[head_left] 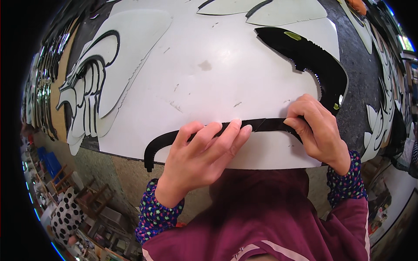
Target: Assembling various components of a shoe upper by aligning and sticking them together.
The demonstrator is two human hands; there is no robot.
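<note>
A narrow, glossy black curved strip (163,139) lies along the near edge of the white table board, its left end bending down just past that edge. My left hand (198,152) rests over the strip's middle, fingers stretched and apart, fingertips touching it. At the strip's right part, my right hand (314,130) pinches it between thumb and bent fingers. A thin diagonal line (261,125) crosses the strip between my hands; I cannot tell whether it is a joint. Beyond my right hand is a wide black curved piece (333,80) with jagged edges and a yellow-green mark.
White cut shapes with black outlines (93,82) lie on the board (209,87) at left. Pale leaf-shaped pieces (287,17) sit at the far edge. More white pieces (381,65) stand at right, and dark strips (48,74) are stacked at far left.
</note>
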